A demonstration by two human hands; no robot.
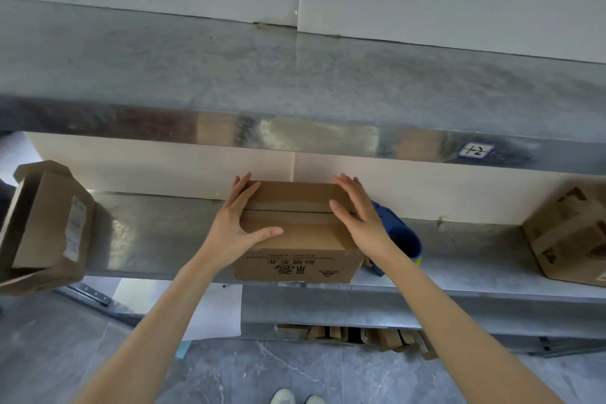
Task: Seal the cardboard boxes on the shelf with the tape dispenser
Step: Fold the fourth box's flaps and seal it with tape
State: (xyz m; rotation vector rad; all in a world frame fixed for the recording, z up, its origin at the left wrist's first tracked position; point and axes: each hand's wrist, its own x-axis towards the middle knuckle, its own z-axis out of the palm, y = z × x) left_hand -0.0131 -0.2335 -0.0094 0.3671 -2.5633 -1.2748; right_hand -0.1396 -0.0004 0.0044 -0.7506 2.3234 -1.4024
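Observation:
A brown cardboard box (296, 233) with black print on its front stands on the metal shelf (157, 233), its two top flaps folded down and meeting at a seam. My left hand (236, 223) lies flat on the box's left side, thumb across the top. My right hand (359, 216) presses flat on the right side. Fingers of both hands are spread. The blue tape dispenser (401, 241) lies on the shelf just right of the box, partly hidden behind my right wrist.
A box with open flaps (49, 223) sits at the shelf's left end, and a taped box (570, 236) at the right. An upper shelf with a label (475, 150) overhangs. Flattened cardboard (360, 336) lies under the lowest shelf, with white paper (213, 311) on the floor.

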